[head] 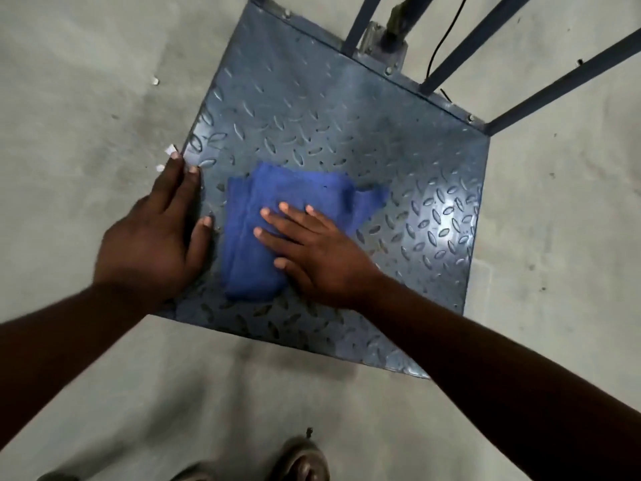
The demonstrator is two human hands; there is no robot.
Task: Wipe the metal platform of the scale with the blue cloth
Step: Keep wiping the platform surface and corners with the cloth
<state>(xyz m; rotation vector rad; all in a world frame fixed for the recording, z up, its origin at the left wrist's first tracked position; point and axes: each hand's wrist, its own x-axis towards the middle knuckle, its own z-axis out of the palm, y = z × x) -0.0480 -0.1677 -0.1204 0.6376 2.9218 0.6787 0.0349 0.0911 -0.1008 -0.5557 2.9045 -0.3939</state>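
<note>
My left hand lies flat on the left edge of the metal platform, fingers straight and gripping nothing, probably to brace me as I lean over the scale. Just beside it, the folded blue cloth lies on the near half of the tread-patterned plate. My right hand presses it with spread, straight fingers, a flat grip that closes round nothing, so the cloth keeps broad contact. Blue rails rise at the far right corner.
</note>
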